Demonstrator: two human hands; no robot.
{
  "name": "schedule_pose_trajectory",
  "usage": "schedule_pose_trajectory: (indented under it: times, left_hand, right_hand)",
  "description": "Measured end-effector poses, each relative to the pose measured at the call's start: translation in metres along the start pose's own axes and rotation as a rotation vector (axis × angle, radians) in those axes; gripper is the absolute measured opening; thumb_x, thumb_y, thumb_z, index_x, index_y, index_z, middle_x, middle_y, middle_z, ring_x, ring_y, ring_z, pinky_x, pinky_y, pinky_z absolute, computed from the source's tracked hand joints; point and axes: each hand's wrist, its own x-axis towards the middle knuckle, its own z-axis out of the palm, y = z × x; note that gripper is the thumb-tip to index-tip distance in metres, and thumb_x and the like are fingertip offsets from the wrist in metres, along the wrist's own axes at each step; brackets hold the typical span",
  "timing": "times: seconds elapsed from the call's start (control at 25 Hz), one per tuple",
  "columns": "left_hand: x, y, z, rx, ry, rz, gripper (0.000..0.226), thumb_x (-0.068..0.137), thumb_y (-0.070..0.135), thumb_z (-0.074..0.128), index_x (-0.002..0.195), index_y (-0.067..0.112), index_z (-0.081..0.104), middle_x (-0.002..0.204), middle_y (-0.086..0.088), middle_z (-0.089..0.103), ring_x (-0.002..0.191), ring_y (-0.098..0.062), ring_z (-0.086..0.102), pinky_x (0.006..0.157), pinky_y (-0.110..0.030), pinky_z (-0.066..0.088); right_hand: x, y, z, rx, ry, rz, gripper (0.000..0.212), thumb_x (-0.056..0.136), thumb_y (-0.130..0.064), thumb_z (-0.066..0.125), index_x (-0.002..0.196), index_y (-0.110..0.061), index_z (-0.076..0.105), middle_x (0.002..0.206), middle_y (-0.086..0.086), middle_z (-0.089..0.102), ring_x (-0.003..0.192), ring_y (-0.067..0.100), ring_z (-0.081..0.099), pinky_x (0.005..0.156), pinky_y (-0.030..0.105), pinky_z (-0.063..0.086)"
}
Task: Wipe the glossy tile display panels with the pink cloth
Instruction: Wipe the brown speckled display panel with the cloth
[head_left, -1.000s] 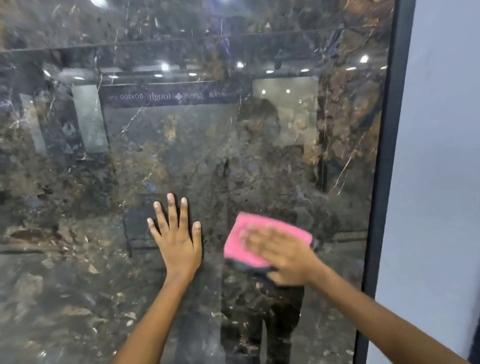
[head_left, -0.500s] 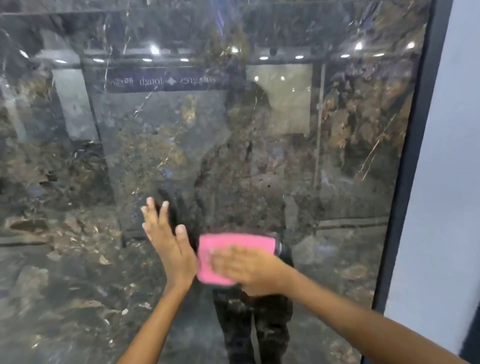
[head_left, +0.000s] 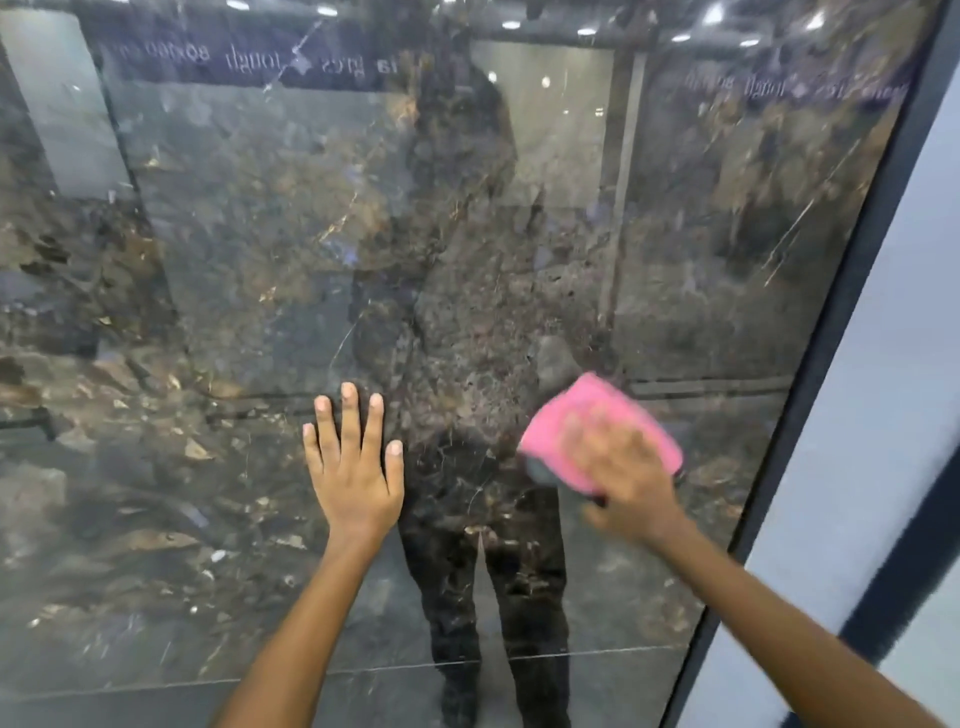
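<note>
Head view, left hand (head_left: 356, 480) flat on glossy panel (head_left: 234, 270), right hand (head_left: 631, 480) blurred, pressing pink cloth (head_left: 582, 415) near dark frame edge (head_left: 810, 395)

The scene is moderately lit from overhead, and the ceiling spotlights show as small bright dots of glare along the top of the glossy tile panel (head_left: 260, 260), whose dark marbled surface also carries a mirrored sign and a dim reflection of a standing person. The right hand (head_left: 631, 486) and the pink cloth (head_left: 582, 415) are smeared by motion blur, while the left hand (head_left: 356, 467) is sharp. Wide-angle distortion slants the dark frame (head_left: 810, 415) on the right, and the pale wall (head_left: 883, 389) beyond it looks soft and evenly lit.
</note>
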Motion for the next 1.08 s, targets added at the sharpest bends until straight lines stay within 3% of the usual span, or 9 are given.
schedule_pose_trajectory:
  times: [0.12, 0.32, 0.44, 0.52, 0.6, 0.76, 0.88, 0.96, 1.08]
  left_hand:
    - [-0.003, -0.001, 0.002, -0.003, 0.039, 0.015, 0.055, 0.106, 0.039, 0.022, 0.157, 0.028, 0.006, 0.164, 0.007, -0.004, 0.151, -0.02, -0.005, 0.122, -0.041, -0.001]
    - [-0.001, 0.001, -0.003, -0.023, 0.032, 0.006, 0.053, 0.105, 0.039, 0.016, 0.157, 0.03, 0.006, 0.164, 0.01, -0.005, 0.151, -0.018, -0.005, 0.122, -0.039, -0.001]
    - [0.001, -0.002, -0.007, -0.047, -0.002, 0.025, 0.052, 0.105, 0.04, 0.011, 0.156, 0.032, 0.008, 0.164, 0.012, -0.005, 0.151, -0.016, -0.005, 0.122, -0.038, -0.002]
    - [0.003, -0.003, -0.009, -0.044, -0.03, 0.04, 0.052, 0.105, 0.042, 0.012, 0.156, 0.033, 0.008, 0.163, 0.013, -0.006, 0.151, -0.016, -0.007, 0.121, -0.038, -0.003]
    - [0.002, 0.002, -0.012, -0.063, -0.04, -0.023, 0.052, 0.105, 0.041, 0.017, 0.155, 0.029, 0.018, 0.164, 0.01, -0.002, 0.151, -0.015, -0.007, 0.121, -0.04, -0.005]
    - [0.009, 0.052, -0.008, -0.184, -0.017, -0.091, 0.047, 0.104, 0.041, 0.024, 0.143, 0.017, 0.034, 0.161, -0.004, 0.012, 0.151, -0.013, -0.007, 0.119, -0.041, -0.011]
    - [0.022, 0.094, 0.009, -0.164, -0.038, 0.017, 0.05, 0.103, 0.038, 0.03, 0.152, 0.027, 0.025, 0.164, 0.011, -0.004, 0.151, -0.019, -0.009, 0.12, -0.044, -0.009]
    - [0.023, 0.103, 0.02, -0.08, -0.019, 0.026, 0.056, 0.103, 0.039, 0.03, 0.156, 0.032, 0.013, 0.163, 0.011, -0.007, 0.151, -0.023, -0.011, 0.12, -0.047, -0.005]
    - [0.018, 0.097, 0.027, -0.02, 0.011, 0.051, 0.056, 0.105, 0.04, 0.027, 0.156, 0.031, 0.008, 0.164, 0.008, -0.009, 0.15, -0.025, -0.012, 0.12, -0.049, -0.004]
  right_hand:
    - [-0.017, -0.008, 0.003, -0.014, -0.14, -0.297, 0.096, 0.067, -0.02, 0.07, 0.152, -0.019, 0.025, 0.162, -0.003, 0.01, 0.148, 0.017, 0.016, 0.12, 0.041, 0.011]
    - [0.12, 0.002, -0.009, 0.19, 0.305, 0.3, 0.06, 0.077, -0.008, 0.064, 0.136, -0.005, 0.052, 0.147, 0.013, 0.044, 0.143, 0.023, 0.026, 0.118, 0.046, 0.016]
    - [0.076, -0.082, 0.032, 0.153, 0.043, -0.077, 0.087, 0.063, -0.003, 0.059, 0.146, -0.007, 0.034, 0.155, 0.011, 0.03, 0.148, 0.026, 0.013, 0.122, 0.041, 0.002]
    - [0.003, -0.107, 0.043, 0.036, -0.207, -0.441, 0.084, 0.07, -0.007, 0.06, 0.149, -0.012, 0.031, 0.156, 0.004, 0.031, 0.149, 0.022, -0.004, 0.121, 0.041, -0.006]
    - [-0.034, -0.083, 0.033, 0.057, -0.301, -0.579, 0.08, 0.074, -0.012, 0.07, 0.146, -0.013, 0.038, 0.155, 0.001, 0.034, 0.149, 0.018, -0.007, 0.121, 0.039, -0.005]
    - [0.021, 0.033, -0.018, 0.094, -0.009, -0.231, 0.08, 0.076, -0.011, 0.06, 0.149, -0.019, 0.031, 0.16, -0.002, 0.019, 0.149, 0.015, 0.011, 0.121, 0.041, 0.009]
    - [0.048, 0.098, -0.046, 0.088, 0.281, 0.438, 0.071, 0.074, -0.01, 0.06, 0.143, -0.01, 0.041, 0.15, 0.012, 0.038, 0.145, 0.03, 0.023, 0.115, 0.05, 0.018]
    - [0.011, 0.077, -0.038, 0.109, 0.332, 0.772, 0.077, 0.073, -0.012, 0.06, 0.146, -0.011, 0.036, 0.155, 0.006, 0.03, 0.145, 0.033, 0.02, 0.117, 0.051, 0.016]
    - [-0.098, 0.007, -0.012, 0.05, -0.069, 0.434, 0.087, 0.079, -0.022, 0.053, 0.156, -0.026, 0.011, 0.163, -0.005, 0.007, 0.15, 0.026, 0.006, 0.118, 0.05, 0.011]
